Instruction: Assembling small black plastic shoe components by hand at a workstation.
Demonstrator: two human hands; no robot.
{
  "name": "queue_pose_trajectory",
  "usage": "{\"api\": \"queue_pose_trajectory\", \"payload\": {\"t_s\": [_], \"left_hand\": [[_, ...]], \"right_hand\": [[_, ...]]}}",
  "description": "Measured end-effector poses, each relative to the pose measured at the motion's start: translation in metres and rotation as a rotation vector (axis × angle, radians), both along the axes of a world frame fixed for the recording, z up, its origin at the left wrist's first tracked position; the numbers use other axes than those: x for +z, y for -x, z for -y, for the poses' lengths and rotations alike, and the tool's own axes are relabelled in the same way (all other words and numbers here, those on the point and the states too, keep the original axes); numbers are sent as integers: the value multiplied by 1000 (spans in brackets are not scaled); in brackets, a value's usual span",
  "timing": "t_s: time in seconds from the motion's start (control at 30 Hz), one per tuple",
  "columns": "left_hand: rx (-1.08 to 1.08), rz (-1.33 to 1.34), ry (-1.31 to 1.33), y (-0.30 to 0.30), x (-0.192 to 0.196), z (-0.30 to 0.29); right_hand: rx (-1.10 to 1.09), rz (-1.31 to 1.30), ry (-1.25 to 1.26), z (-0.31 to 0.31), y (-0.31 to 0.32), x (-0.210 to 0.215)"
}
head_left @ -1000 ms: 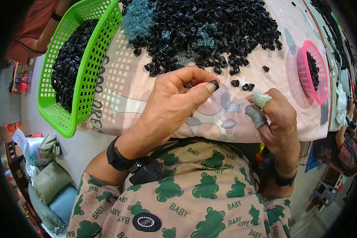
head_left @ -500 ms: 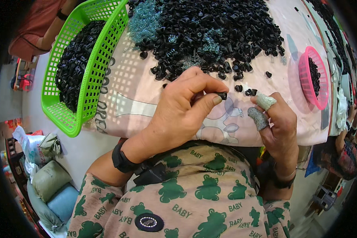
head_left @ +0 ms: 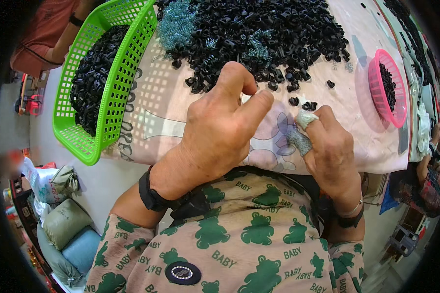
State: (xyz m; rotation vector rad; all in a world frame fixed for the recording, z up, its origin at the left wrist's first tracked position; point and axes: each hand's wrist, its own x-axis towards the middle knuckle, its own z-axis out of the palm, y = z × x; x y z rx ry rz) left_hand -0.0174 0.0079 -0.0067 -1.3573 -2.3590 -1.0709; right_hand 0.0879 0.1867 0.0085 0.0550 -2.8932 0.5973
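My left hand (head_left: 215,124) is over the near part of the cloth, back of the hand up, thumb and forefinger bent toward each other. Whatever lies between its fingertips is hidden. To its right, my right hand (head_left: 330,146) has a white wrap (head_left: 306,118) and a grey wrap (head_left: 298,139) on two fingers. Those wrapped tips come close together, and anything between them is too small to make out. Just beyond the right hand lie a few loose black plastic parts (head_left: 309,106). Past the left hand spreads a large heap of similar black parts (head_left: 264,39).
Thin bluish metal springs (head_left: 177,29) lie piled at the heap's left side. A green basket (head_left: 102,132) of black parts stands at left, a pink basket (head_left: 401,105) at right. Another person's arm (head_left: 66,39) shows at far left. Pink printed cloth (head_left: 161,97) covers the table.
My left hand has turned over more, and the small black part in its fingertips is now out of sight. My right hand has shifted left, its wrapped fingers nearer each other.
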Motion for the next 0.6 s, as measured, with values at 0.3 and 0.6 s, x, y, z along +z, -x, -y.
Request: {"api": "queue_pose_trajectory", "payload": {"t_s": [0.3,0.6], "left_hand": [[-49,59,-70,2,1,3],[-73,90,170,11,0,10]], "right_hand": [[79,33,-28,6,2,0],[106,40,28,-1,2,-3]]}}
